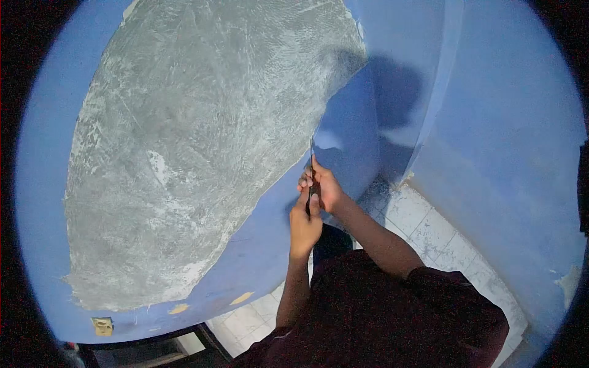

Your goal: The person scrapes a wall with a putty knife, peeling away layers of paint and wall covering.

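Observation:
Both hands grip one scraper (311, 150), a thin blade on a dark handle, seen nearly edge-on. Its tip meets the wall where blue paint borders a large bare grey patch (184, 122). My right hand (328, 189) is closed around the handle nearer the blade, forefinger stretched along it. Lower down, my left hand (305, 230) is closed on the handle's rear end, thumb pointing up. Blue paint (350, 122) lies just right of the blade. The fingers partly hide the handle.
Another blue wall (509, 159) meets this one in a corner at right. Dusty white floor tiles (423, 221) run below, with debris near the corner. A dark-framed object (153, 352) stands at lower left, beneath a wall socket or switch box (102, 326). A head-shaped shadow falls on the wall.

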### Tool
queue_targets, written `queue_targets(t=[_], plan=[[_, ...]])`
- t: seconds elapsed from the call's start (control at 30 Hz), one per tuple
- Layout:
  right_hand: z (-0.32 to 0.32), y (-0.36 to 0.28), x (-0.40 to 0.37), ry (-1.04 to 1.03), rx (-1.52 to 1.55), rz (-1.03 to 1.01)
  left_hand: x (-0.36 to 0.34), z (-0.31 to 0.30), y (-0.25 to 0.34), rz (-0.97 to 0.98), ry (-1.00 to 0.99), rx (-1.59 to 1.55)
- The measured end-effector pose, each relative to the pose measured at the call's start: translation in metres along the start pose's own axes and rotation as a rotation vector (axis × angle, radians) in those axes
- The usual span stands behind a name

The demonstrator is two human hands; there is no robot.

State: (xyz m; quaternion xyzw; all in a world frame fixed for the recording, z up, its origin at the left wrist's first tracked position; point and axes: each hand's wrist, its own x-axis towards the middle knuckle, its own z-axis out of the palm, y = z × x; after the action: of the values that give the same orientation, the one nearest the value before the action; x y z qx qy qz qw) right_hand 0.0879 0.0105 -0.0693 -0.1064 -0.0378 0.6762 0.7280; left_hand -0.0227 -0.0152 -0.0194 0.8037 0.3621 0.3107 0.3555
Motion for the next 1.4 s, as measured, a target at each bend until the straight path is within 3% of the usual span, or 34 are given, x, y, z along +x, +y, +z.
queue_targets(t=[0.07, 0.13, 0.17, 0.23, 0.33, 0.53, 0.67, 0.73, 0.97, 1.13, 1.23, 1.4], plan=[[0.005, 0.001, -0.004, 0.024, -0.031, 0.030, -0.008, 0.001, -0.013, 0.047, 0.037, -0.040], [0.008, 0.002, -0.005, 0.006, -0.039, -0.006, -0.012, -0.002, -0.011, -0.157, 0.000, -0.144], [0.010, 0.002, -0.006, 0.007, -0.038, -0.003, -0.013, -0.002, -0.009, -0.160, 0.002, -0.143], [0.009, 0.003, -0.003, 0.022, -0.042, -0.007, -0.011, -0.001, 0.002, -0.316, 0.036, -0.415], [0.002, 0.001, 0.004, 0.042, -0.015, 0.017, -0.007, 0.002, 0.017, -0.363, 0.074, -0.543], [-0.003, -0.006, 0.006, -0.028, 0.107, 0.101, -0.008, 0.014, 0.001, -0.258, 0.097, -0.535], [0.003, -0.004, 0.004, -0.005, 0.163, 0.089, -0.007, 0.007, 0.002, -0.315, 0.067, -0.602], [0.005, -0.004, 0.005, -0.145, 0.288, 0.116, -0.004, 0.003, 0.006, -0.415, 0.071, -0.639], [0.010, -0.009, 0.010, -0.289, 0.205, 0.043, 0.002, 0.006, 0.000, -0.394, 0.077, -0.641], [0.007, -0.015, 0.009, -0.278, 0.209, 0.047, 0.004, 0.014, -0.002, -0.219, 0.110, -0.474], [0.009, -0.014, 0.010, -0.194, 0.284, 0.079, 0.004, 0.011, 0.010, -0.378, 0.114, -0.564], [0.018, -0.020, 0.005, -0.089, 0.200, 0.112, 0.002, 0.013, 0.015, -0.348, 0.107, -0.585]])
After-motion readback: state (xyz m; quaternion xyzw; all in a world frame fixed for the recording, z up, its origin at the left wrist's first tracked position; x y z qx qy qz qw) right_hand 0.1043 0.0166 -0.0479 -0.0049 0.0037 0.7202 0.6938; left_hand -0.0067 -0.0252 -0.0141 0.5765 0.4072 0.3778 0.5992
